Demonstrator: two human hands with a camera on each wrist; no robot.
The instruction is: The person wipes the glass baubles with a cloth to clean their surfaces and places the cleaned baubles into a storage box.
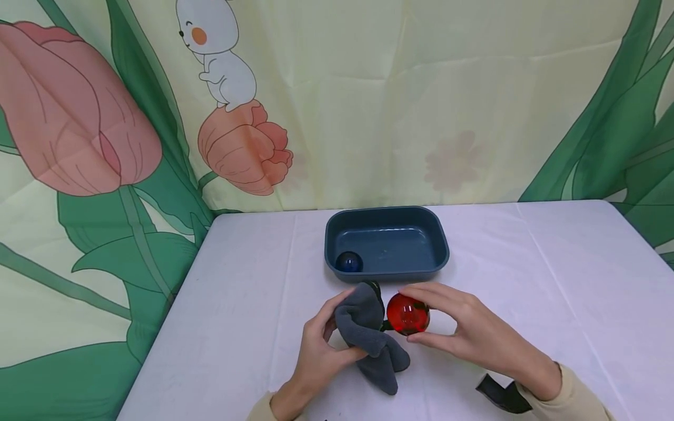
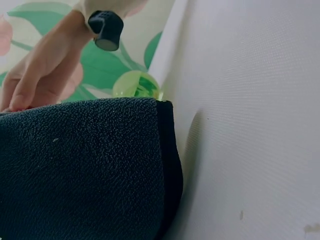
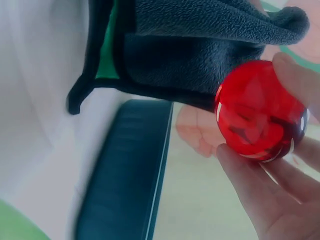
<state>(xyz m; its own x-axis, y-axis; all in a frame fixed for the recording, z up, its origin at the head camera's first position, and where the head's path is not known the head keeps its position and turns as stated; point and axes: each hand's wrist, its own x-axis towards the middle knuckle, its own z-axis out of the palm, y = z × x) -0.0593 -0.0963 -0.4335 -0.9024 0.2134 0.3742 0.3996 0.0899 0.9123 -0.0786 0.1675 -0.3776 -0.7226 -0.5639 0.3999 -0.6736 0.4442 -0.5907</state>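
Note:
My left hand point(image 1: 321, 351) grips a dark grey cloth point(image 1: 365, 330) with black edging, its loose end hanging down. Beside it, my right hand point(image 1: 466, 321) holds a clear red ball point(image 1: 408, 314) between thumb and fingers. In the right wrist view the red ball point(image 3: 260, 110) sits close against the cloth point(image 3: 175, 60); whether they touch I cannot tell. The cloth point(image 2: 85, 170) fills much of the left wrist view and hides most of the red ball there.
Behind the hands stands a dark blue tray point(image 1: 389, 276) with a dark blue ball point(image 1: 349, 262) in its front left corner. A clear yellow-green ball point(image 2: 135, 85) shows beyond the cloth in the left wrist view. A black strap point(image 1: 502, 394) lies by the right sleeve.

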